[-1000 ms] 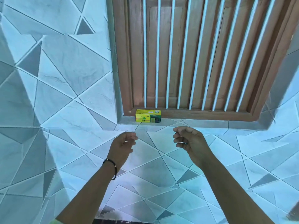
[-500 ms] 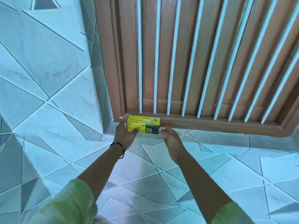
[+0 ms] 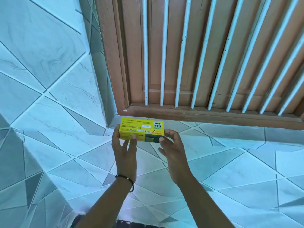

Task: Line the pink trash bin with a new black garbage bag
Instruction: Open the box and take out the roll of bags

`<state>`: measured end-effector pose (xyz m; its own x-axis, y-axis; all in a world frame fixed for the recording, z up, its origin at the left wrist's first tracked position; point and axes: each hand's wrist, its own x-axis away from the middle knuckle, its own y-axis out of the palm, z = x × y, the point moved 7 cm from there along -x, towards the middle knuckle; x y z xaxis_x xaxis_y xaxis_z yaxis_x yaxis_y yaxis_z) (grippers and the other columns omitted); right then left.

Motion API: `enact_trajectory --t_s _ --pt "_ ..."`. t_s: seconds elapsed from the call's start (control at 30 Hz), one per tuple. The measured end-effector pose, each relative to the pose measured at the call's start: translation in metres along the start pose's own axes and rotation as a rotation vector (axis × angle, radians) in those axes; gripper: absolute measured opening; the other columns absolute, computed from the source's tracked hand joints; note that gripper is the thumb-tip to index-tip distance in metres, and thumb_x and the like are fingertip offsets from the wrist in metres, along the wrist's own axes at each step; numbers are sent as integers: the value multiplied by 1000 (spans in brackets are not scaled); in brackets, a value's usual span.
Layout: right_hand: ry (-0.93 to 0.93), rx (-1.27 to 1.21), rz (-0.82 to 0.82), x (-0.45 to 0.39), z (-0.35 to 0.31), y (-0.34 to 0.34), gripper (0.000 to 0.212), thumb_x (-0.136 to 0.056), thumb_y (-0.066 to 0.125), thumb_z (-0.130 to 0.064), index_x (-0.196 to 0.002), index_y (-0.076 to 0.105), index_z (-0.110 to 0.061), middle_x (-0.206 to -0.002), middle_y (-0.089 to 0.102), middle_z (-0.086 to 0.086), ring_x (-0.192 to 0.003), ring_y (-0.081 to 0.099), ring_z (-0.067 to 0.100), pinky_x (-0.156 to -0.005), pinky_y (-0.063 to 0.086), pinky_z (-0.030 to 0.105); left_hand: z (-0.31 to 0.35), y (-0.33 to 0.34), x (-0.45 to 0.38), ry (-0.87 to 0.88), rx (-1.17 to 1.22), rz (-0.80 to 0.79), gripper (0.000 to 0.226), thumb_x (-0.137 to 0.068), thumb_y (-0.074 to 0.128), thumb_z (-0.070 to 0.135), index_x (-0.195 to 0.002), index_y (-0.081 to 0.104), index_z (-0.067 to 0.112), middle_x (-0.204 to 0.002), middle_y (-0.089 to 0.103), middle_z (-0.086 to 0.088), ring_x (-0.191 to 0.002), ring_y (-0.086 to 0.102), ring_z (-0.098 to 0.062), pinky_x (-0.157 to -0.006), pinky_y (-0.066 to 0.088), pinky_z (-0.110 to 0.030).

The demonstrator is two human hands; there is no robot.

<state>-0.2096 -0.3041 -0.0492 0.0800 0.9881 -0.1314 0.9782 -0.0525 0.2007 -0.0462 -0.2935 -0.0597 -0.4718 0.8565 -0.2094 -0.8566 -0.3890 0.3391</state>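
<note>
Just below the wooden window frame (image 3: pixel 205 115), left hand (image 3: pixel 125 150) and right hand (image 3: pixel 172 148) grasp a yellow box (image 3: pixel 142 130) endwise, fingers pinching each end.

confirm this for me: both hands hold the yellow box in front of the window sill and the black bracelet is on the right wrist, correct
Not quite. The head view shows the black bracelet on the left wrist. The rest holds: the left hand and right hand hold the yellow box before the window sill.

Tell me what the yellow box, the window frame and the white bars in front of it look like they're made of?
The yellow box, held at its ends by the left hand and right hand, looks like thin printed cardboard, slightly glossy, with crisp folded edges. The window frame seems to be brown-painted wood; grain and a chipped corner show. The bars look like white-painted metal, with specks where paint has worn.
</note>
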Motion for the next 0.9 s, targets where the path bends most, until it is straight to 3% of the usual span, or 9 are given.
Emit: enact_trajectory --t_s 0.07,0.13,0.2,0.3,0.43,0.63,0.73,0.8,0.9 --pt "22 -43 43 24 12 1 29 -73 60 -27 -99 56 -16 -94 66 -13 -95 63 18 -85 50 38 -6 -8 25 -91 169 -12 46 -90 57 19 -129 40 37 -121 55 12 -111 56 -22 -94 48 -52" --pt "69 -67 84 47 26 2 26 -71 63 -24 -94 56 -15 -85 67 -15 -87 63 20 -81 52 40 -15 -20 40 -170 269 6 45 -91 54 16 -128 39 37 -121 53 0 -103 55 -27 -87 52 -50" --pt "140 -98 132 67 40 3 21 -75 68 -16 -92 56 -15 -89 65 -7 -86 61 22 -81 51 42 -24 -36 51 -236 275 54 45 -91 55 14 -126 40 39 -124 54 -10 -101 54 -29 -82 54 -48" --pt "262 -154 213 97 59 8 11 -86 60 -7 -91 54 -15 -102 59 9 -84 61 21 -83 51 43 -34 -58 70 -327 244 71 45 -88 58 13 -121 45 41 -130 53 -14 -104 56 -30 -78 55 -47" --pt "310 -107 290 126 63 12 7 -87 60 -10 -91 55 -11 -109 61 20 -83 63 24 -74 53 37 -35 -82 94 -420 278 80 43 -89 57 10 -111 50 46 -112 57 -8 -94 55 -29 -82 54 -51" --pt "261 -32 200 168 51 37 14 -84 62 -2 -95 54 -3 -101 63 13 -69 72 19 -79 57 46 -19 -122 107 -468 354 66 44 -89 55 9 -122 49 38 -97 66 0 -93 58 -31 -80 54 -52" --pt "183 9 151 182 42 50 20 -86 57 1 -103 53 -10 -104 59 11 -73 72 19 -78 58 47 -14 -139 110 -495 389 62 45 -88 55 9 -125 48 33 -92 66 1 -90 60 -30 -78 55 -50" --pt "113 28 118 190 39 55 37 -82 47 -2 -114 53 -20 -104 55 3 -79 70 14 -72 58 46 -13 -152 115 -523 423 83 39 -89 54 11 -123 49 31 -87 63 1 -80 62 -25 -73 58 -47" --pt "-61 329 104 202 35 56 54 -74 38 -3 -113 56 -34 -116 54 -4 -100 58 8 -76 54 31 -15 -170 122 -565 472 117 34 -90 54 14 -119 50 31 -85 57 -3 -71 60 -22 -63 59 -41"
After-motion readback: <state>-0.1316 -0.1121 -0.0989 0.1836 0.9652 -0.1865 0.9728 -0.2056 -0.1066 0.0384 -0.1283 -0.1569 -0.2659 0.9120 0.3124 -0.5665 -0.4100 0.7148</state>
